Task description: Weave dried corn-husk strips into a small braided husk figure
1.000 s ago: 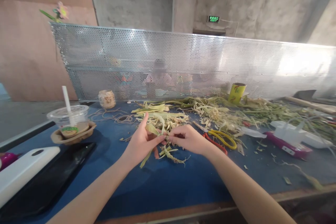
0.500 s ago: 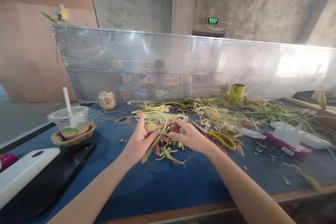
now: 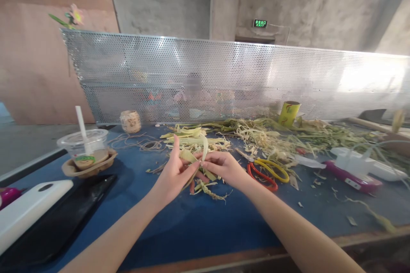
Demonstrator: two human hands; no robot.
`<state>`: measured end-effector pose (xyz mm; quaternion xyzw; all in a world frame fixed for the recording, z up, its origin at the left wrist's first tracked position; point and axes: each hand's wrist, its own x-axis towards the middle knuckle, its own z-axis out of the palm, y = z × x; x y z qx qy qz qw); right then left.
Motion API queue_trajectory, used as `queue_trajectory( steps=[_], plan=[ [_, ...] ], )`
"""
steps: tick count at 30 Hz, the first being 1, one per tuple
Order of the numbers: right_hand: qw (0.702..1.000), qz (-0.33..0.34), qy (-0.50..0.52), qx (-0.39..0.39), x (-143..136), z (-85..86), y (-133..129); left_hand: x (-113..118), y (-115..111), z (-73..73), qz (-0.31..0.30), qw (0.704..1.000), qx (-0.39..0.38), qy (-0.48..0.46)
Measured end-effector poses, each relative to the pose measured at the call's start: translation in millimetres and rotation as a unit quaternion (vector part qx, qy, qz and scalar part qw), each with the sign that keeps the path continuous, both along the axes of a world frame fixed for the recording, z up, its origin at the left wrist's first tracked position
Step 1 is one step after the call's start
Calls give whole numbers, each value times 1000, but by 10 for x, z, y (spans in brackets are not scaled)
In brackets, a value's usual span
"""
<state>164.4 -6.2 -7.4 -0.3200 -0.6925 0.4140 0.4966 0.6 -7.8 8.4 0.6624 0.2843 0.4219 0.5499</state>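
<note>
Strip (image 3: 204,147) is btwn the hands, over the mid. of the blue table (image 3: 198,234), pale green, pinched at its base. Table has scraps (image 3: 351,221) to the R & husks (image 3: 256,136) at the back. Room: perf. metal screen (image 3: 160,76) behind the table, grey concrete wall (image 3: 160,4), lit exit sign (image 3: 260,23) up high. Strip's visible part points up & away from the wearer, long axis approx. upright w/ a slight curve; lower end hidden by fingers. L hand (image 3: 169,175) grips it, one finger raised; R hand (image 3: 226,170) holds it in a narrow pinch.
</note>
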Motion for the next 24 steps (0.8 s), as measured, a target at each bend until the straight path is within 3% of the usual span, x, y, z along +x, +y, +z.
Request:
queue_trajectory(
  steps=[4, 7, 10, 16, 19, 24],
  plan=[
    [997, -62, -40, -13, -8, 8, -15, -5, -22, 26, 10, 1000, -6, 14],
    [994, -108, 15, -12, -18, 9, -10, -19, -10, 11, 9, 999, -12, 38],
    [992, -115, 50, -26, -12, 30, -13, -17, -5, -5, 7, 999, -20, 46],
    [984, -177, 16, 2, 43, 92, -25, 16, -34, 7, -2, 1000, -26, 18],
    [987, -161, -20, 3, 73, 98, -19, 13, -28, -8, 9, 999, -34, -6],
    [992, -63, -104, -17, 76, 95, -50, -16, 34, -23, 53, 997, -31, -41]
  ],
)
